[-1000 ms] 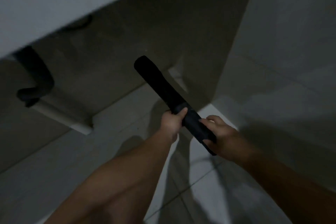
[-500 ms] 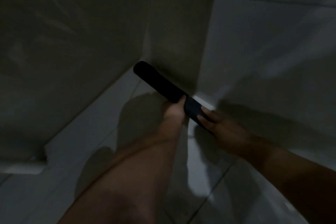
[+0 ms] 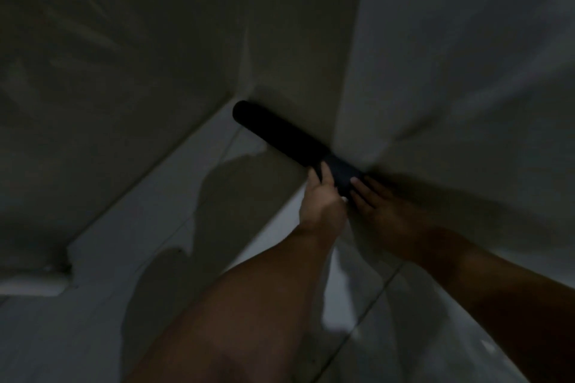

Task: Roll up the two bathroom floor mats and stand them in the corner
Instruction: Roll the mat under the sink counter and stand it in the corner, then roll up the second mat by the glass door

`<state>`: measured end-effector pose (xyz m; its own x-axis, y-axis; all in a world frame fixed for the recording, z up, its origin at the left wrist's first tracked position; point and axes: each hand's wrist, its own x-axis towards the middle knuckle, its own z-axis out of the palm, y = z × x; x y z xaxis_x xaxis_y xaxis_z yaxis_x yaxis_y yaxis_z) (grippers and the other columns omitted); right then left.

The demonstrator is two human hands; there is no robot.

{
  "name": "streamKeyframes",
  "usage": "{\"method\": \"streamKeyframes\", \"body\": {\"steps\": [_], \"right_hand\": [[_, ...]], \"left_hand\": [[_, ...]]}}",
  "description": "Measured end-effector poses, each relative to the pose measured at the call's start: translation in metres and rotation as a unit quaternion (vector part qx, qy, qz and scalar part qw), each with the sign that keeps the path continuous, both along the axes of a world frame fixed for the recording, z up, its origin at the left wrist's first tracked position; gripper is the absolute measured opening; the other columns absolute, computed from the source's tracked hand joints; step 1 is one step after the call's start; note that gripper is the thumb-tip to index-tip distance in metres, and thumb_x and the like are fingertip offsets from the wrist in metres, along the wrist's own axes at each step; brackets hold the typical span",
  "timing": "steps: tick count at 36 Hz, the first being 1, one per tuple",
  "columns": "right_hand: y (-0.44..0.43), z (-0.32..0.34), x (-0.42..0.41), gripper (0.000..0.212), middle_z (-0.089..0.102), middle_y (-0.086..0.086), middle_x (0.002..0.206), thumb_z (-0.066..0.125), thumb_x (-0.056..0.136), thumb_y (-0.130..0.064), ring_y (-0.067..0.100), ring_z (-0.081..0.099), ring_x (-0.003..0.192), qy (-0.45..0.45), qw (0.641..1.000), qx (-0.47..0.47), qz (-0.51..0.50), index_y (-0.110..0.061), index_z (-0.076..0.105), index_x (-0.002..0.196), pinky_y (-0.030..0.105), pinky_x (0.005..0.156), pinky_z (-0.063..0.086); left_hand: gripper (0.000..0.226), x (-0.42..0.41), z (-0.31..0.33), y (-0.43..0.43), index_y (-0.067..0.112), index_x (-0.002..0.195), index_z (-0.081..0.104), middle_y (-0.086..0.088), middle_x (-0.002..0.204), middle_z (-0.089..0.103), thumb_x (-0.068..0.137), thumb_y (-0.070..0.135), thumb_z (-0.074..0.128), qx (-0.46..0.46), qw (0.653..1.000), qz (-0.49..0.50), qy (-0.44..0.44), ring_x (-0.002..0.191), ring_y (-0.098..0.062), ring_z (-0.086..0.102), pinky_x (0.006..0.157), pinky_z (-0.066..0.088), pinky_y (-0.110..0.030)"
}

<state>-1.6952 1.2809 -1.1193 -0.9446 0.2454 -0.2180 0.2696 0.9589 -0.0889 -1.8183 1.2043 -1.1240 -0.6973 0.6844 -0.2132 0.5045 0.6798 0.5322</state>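
Note:
A dark rolled-up floor mat [image 3: 280, 134] points up and to the left, its far end close to the wall corner [image 3: 342, 121]. My left hand [image 3: 322, 199] grips the near end of the roll, thumb on top. My right hand [image 3: 382, 205] rests against the same near end from the right, fingers laid along it. The near tip of the roll is hidden behind both hands. Only one mat is in view. The room is dim.
Two tiled walls meet behind the mat, the left wall [image 3: 140, 56] dark, the right wall [image 3: 466, 71] lighter. Pale floor tiles [image 3: 186, 196] run below with my arms' shadows on them. A white ledge [image 3: 34, 283] sits at the lower left.
The view has swung from the sink area to the wall corner. Both hands have carried the rolled mat toward the corner, and my right hand's grip has loosened to flat fingers.

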Motion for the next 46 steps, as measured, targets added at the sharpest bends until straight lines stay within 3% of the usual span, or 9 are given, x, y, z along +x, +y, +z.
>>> {"method": "streamKeyframes", "body": {"steps": [3,6,11,20,25,30,32,41,46], "right_hand": [[-0.003,0.01,0.001,0.056,0.015,0.016,0.155,0.038,0.089,-0.011,0.037,0.02,0.141,0.056,0.998,0.017,0.018,-0.005,0.028,0.144,0.045,0.111,0.023],[-0.003,0.01,0.009,0.058,-0.006,0.01,0.158,0.028,0.093,-0.015,0.032,0.0,0.144,0.006,1.0,-0.001,0.019,-0.012,0.012,0.148,0.041,0.115,0.007],[-0.005,0.011,0.018,0.061,-0.014,0.01,0.157,0.027,0.093,-0.016,0.032,-0.01,0.143,-0.041,0.999,-0.008,0.014,-0.014,0.004,0.149,0.042,0.115,0.005],[-0.01,0.021,0.031,0.065,-0.011,0.009,0.158,0.034,0.092,-0.015,0.026,-0.006,0.144,-0.07,0.997,-0.005,-0.039,-0.014,0.004,0.149,0.036,0.115,0.007],[-0.016,0.041,0.056,0.067,-0.008,0.014,0.157,0.041,0.088,-0.012,0.027,0.0,0.144,-0.075,0.995,-0.014,-0.067,-0.01,0.011,0.148,0.035,0.115,0.01],[-0.033,0.066,0.114,0.055,0.011,0.017,0.156,0.038,0.091,-0.016,0.03,0.016,0.142,-0.03,0.991,-0.016,-0.133,-0.009,0.026,0.144,0.036,0.114,0.016],[-0.043,0.076,0.148,0.053,0.015,0.017,0.155,0.041,0.091,-0.015,0.031,0.019,0.141,-0.037,0.985,-0.005,-0.17,-0.011,0.029,0.143,0.036,0.113,0.019],[-0.121,0.134,0.339,0.058,0.04,0.02,0.138,0.049,0.078,-0.013,0.036,0.043,0.119,-0.14,0.936,0.068,-0.317,-0.012,0.041,0.135,0.041,0.096,0.039],[-0.148,0.149,0.418,0.053,0.039,0.016,0.139,0.049,0.078,-0.013,0.033,0.042,0.119,-0.159,0.91,0.106,-0.367,-0.015,0.042,0.131,0.04,0.095,0.038]], "left_hand": [[0.084,-0.004,0.0,-0.015,0.014,0.147,0.003,-0.013,0.156,-0.004,0.08,0.009,0.053,-0.049,0.996,-0.065,0.048,0.141,-0.027,0.008,0.112,0.018,-0.033],[0.085,-0.002,0.003,-0.029,0.009,0.146,0.003,-0.015,0.156,-0.003,0.077,0.008,0.052,-0.091,0.978,-0.14,0.121,0.142,-0.027,0.004,0.113,0.011,-0.037],[0.086,0.003,0.002,-0.041,0.013,0.147,0.005,-0.011,0.157,-0.001,0.075,0.009,0.053,-0.114,0.953,-0.209,0.185,0.142,-0.023,0.004,0.113,0.005,-0.04],[0.081,0.01,0.016,-0.048,0.014,0.147,0.011,-0.01,0.156,0.006,0.078,0.008,0.053,-0.075,0.949,-0.239,0.191,0.141,-0.023,0.01,0.113,0.004,-0.036],[0.072,0.029,0.02,-0.052,0.013,0.147,0.006,-0.009,0.156,0.005,0.087,0.021,0.047,-0.109,0.913,-0.318,0.232,0.14,-0.023,0.011,0.113,0.006,-0.034],[0.062,0.066,0.031,-0.044,0.011,0.143,0.026,-0.012,0.149,0.029,0.087,0.022,0.05,-0.023,0.9,-0.391,0.193,0.133,-0.029,0.029,0.111,0.018,-0.038],[0.053,0.087,0.034,-0.035,0.007,0.136,0.039,-0.015,0.14,0.042,0.086,0.019,0.052,0.028,0.882,-0.429,0.192,0.125,-0.032,0.041,0.105,0.027,-0.039],[0.041,0.244,0.053,-0.024,0.006,0.11,0.061,-0.016,0.105,0.063,0.07,0.002,0.062,0.165,0.78,-0.58,0.169,0.094,-0.034,0.058,0.087,0.043,-0.038],[0.05,0.336,0.093,-0.034,0.013,0.124,0.049,-0.01,0.118,0.055,0.074,0.006,0.051,0.194,0.724,-0.642,0.162,0.107,-0.029,0.048,0.092,0.027,-0.032]]}}
